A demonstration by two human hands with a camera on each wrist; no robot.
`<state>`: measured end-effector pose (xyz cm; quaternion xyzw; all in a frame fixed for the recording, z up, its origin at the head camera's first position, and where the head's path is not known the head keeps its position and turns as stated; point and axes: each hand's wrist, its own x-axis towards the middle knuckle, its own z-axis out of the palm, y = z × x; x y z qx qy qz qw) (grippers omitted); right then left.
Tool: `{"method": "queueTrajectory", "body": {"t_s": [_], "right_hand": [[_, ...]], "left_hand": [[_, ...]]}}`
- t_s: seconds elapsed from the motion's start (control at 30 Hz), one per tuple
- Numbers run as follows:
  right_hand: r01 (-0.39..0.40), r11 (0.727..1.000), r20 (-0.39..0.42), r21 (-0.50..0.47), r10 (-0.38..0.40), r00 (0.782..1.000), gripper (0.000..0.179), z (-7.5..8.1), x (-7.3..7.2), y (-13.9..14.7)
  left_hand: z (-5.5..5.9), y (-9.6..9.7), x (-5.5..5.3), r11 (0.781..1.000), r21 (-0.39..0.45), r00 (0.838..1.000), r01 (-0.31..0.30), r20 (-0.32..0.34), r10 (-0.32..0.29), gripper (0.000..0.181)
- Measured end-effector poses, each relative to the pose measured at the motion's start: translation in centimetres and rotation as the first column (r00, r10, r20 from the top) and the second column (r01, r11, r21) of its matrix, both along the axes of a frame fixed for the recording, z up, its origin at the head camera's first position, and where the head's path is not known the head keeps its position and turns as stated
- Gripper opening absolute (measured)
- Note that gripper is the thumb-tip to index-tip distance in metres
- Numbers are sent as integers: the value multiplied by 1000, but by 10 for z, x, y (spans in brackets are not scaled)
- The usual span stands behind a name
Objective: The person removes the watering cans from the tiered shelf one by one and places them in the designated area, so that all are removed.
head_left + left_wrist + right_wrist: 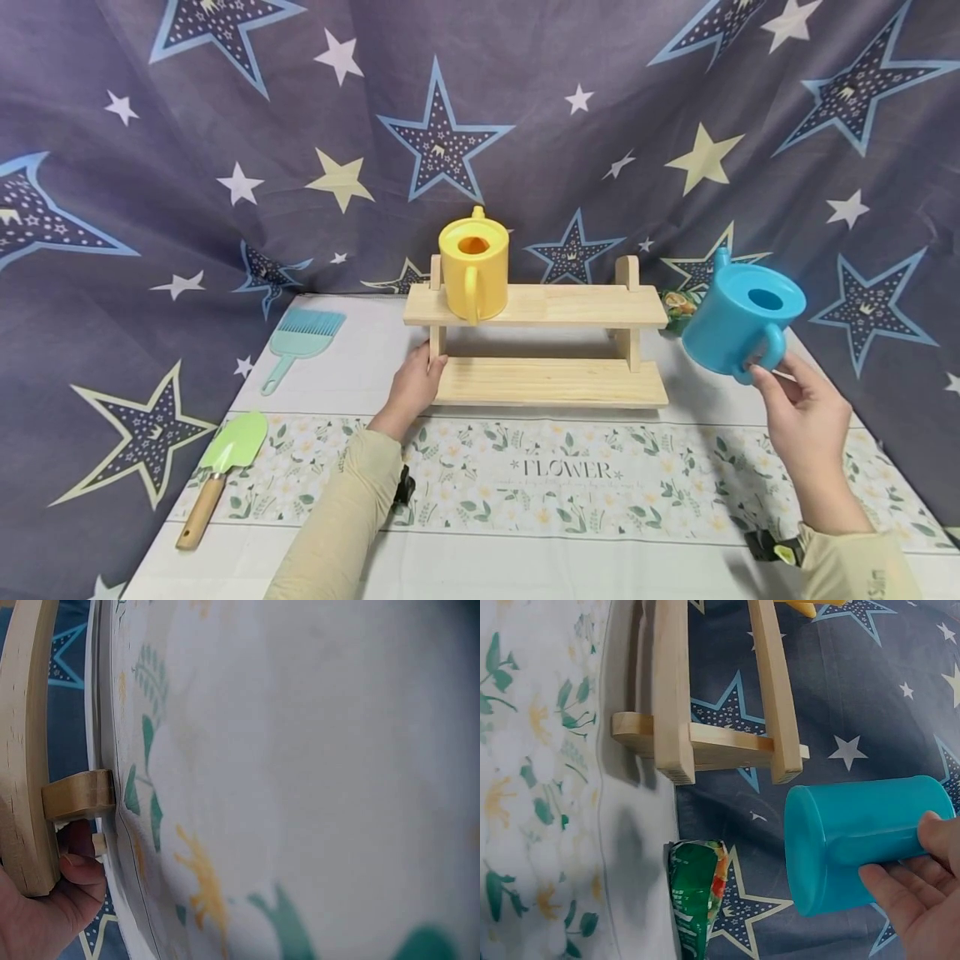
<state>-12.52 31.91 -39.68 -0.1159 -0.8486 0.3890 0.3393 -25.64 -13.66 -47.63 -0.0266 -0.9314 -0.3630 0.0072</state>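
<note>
A two-tier wooden shelf [551,382] stands at the back of the table. My left hand [415,387] grips the left end of its lower board, and the left wrist view shows the fingers [81,871] curled around that end beside a wooden foot [79,795]. On the upper board's left part sits a yellow watering can [474,271], upright, spout toward the back. Right of the shelf, my right hand [808,417] holds a blue watering can [731,321] by its handle, raised and slightly tilted. In the right wrist view the can [855,832] shows its base toward the shelf.
A green packet [678,307] is behind the blue can, near the shelf's right end. At the left lie a teal hand brush [300,337] and a green trowel [234,442] with a wooden handle. Star-patterned cloth [577,183] rises behind the table.
</note>
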Motion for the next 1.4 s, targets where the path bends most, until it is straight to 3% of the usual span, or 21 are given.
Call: {"method": "queueTrajectory", "body": {"t_s": [0.43,0.9,1.4], "right_hand": [[19,999,3,-30,-19,1000,38,-15,0,4],[-26,996,-19,-85,24,1000,37,-29,-1,4],[-22,982,66,-189,35,997,40,-41,-3,5]], "left_hand": [[-1,-1,-1,1000,-6,1000,6,-20,-6,49],[-1,-1,-1,1000,-5,1000,-1,-14,1,49],[-1,-1,-1,1000,-9,1000,-1,-6,1,50]]}}
